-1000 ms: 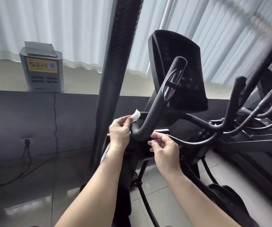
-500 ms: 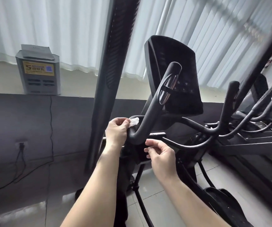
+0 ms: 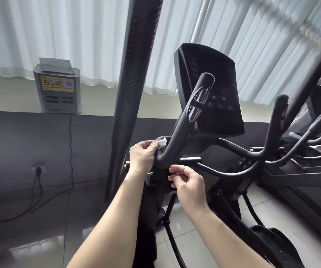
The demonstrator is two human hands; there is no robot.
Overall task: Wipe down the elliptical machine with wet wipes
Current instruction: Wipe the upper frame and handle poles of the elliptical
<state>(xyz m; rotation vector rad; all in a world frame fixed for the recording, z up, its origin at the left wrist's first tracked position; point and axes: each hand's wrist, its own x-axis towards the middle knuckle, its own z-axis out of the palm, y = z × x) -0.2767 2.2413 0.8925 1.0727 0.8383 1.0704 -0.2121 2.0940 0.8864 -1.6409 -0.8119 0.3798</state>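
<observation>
white wipe [image 3: 162, 141] pinched in left hand [image 3: 143, 156] at handlebar [image 3: 177, 136] bend; right hand [image 3: 187, 183] below, grip unclear.

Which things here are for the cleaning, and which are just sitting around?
For the job: wet wipe, left hand pinching it, elliptical handlebar, console.
Just there: power bank station, its cable, wall socket, curtains.

A: What's up behind the left hand [image 3: 143, 157]?
B: White curtains [image 3: 49, 31], daylight coming through. Grey box [image 3: 57, 88], yellow label, on a pale ledge [image 3: 10, 93].
A: Left of it, lower?
B: Dark wall [image 3: 20, 142], socket [image 3: 38, 168] with a plug, black cable [image 3: 71, 151] hanging from the box. Glossy tile floor [image 3: 186, 238] below.
</observation>
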